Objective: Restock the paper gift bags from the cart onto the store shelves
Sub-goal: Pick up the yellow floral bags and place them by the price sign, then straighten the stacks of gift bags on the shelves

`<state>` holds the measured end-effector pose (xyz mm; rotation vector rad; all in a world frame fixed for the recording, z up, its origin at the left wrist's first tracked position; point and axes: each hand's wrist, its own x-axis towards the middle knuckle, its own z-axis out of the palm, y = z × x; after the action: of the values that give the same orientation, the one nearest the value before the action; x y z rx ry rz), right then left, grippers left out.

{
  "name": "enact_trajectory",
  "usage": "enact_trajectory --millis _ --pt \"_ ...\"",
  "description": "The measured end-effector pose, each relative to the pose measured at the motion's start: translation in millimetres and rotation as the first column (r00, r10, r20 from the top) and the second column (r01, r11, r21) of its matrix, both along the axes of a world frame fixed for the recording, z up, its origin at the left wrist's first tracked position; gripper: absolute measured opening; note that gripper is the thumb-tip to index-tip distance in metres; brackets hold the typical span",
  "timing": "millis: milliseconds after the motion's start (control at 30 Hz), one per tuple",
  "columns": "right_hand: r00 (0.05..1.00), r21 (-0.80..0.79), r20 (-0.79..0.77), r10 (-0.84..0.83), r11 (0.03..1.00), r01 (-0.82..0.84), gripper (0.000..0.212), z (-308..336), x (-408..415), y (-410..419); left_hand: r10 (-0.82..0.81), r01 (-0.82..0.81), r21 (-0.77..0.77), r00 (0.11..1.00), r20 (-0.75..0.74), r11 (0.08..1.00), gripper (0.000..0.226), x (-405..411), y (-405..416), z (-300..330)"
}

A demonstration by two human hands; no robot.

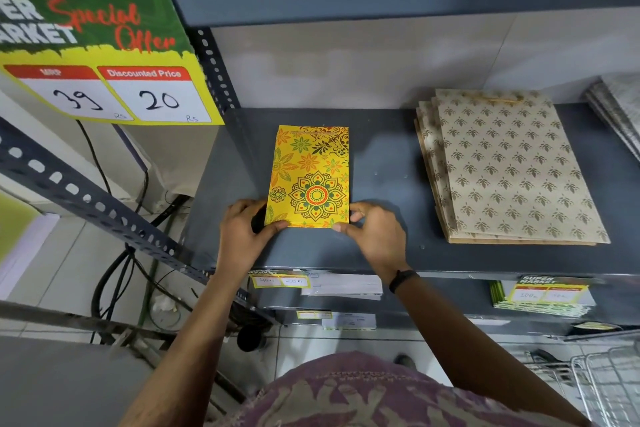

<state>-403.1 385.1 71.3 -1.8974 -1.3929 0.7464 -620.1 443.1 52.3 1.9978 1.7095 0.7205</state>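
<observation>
A yellow floral gift bag [311,177] is laid flat on the grey shelf [381,253], toward its left end, and is gripped at its two near corners: the left hand [242,229] is pinched on the near-left corner and the right hand [374,232] on the near-right corner, thumbs resting on the printed face. The bag is probably held this way so that it can be squared to the shelf front and given its own place, well apart from the stack of beige patterned bags [505,166] lying to the right. A corner of the wire cart [606,385] is seen at the lower right. On the hanging sign [104,55] the words "Special Offer", "MRP 39" and "Discounted Price 20" can be read, with "MARKET" partly cut off. On a shelf-edge price tag [550,288] "SUPER MARKET" is printed; its handwritten figures are too small to be made out.
</observation>
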Motion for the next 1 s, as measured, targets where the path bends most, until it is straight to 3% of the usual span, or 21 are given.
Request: enact_trajectory --millis 233,367,600,733,833,1000 --pt "0.995 0.039 -0.098 -0.022 0.999 0.026 0.046 6 20 -20 0.161 -0.176 0.233 0.984 0.082 0.956 0.058 35 -30 3" --pt "0.998 0.139 -0.030 -0.051 0.989 0.054 0.045 16 55 -40 0.063 -0.079 0.272 0.996 0.065 0.959 0.055 82 -46 6" --pt "0.937 0.358 0.232 -0.260 0.919 0.167 0.033 22 163 -77 -0.168 0.152 0.160 0.982 0.091 0.975 0.053 189 -71 -1" --pt "0.911 0.278 0.268 -0.315 0.930 0.240 0.039 12 234 -97 -0.217 0.210 0.064 0.969 0.121 0.976 0.064 243 -91 -8" --pt "0.927 0.159 0.279 -0.249 0.964 0.211 0.052 1 278 -106 -0.222 0.215 0.070 0.967 0.122 0.974 0.071 271 -102 -14" --pt "0.993 0.042 0.088 -0.079 0.996 0.076 0.070 -9 312 -110 -0.152 0.146 0.047 0.978 0.146 0.988 0.072 283 -102 -17"
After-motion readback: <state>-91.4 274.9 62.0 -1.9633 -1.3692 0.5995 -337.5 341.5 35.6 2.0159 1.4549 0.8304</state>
